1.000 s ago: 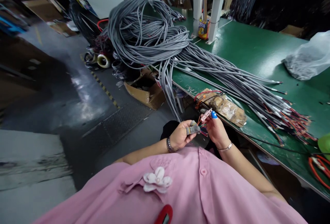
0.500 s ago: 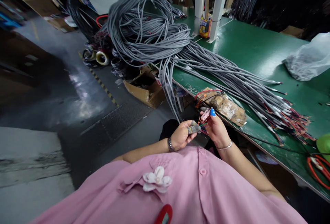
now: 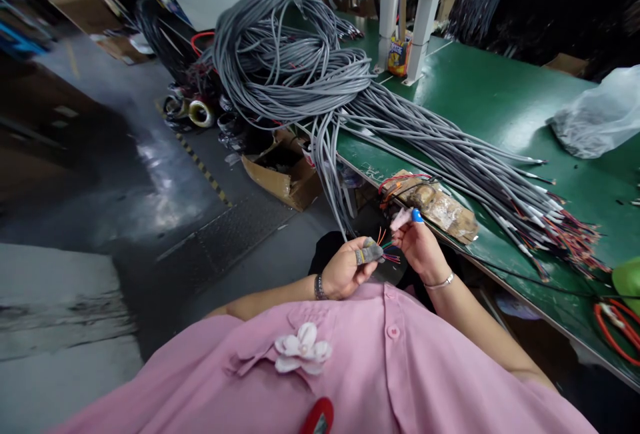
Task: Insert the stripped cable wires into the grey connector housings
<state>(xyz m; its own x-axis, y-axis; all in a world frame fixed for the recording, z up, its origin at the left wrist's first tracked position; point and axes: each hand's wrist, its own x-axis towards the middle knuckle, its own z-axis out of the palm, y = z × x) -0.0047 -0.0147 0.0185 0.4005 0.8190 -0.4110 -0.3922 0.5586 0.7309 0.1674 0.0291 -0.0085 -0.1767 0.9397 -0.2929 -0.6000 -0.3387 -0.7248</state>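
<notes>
Wires (image 3: 391, 258) mostly crosswise, tips rightward, in left fingers (image 3: 369, 253)

Nothing can be read — the packet (image 3: 399, 57) has blurred lettering.

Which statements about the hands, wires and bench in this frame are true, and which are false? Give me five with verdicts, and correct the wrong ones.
1. The left hand grips a bunch of coloured wires. True.
2. A blue cover sits on a fingertip of the right hand. True.
3. The dark bracelet is on the right wrist. False: the dark bracelet is on the left wrist.
4. Grey cables lie on the bench top. True.
5. The bench top is red. False: the bench top is green.
</notes>
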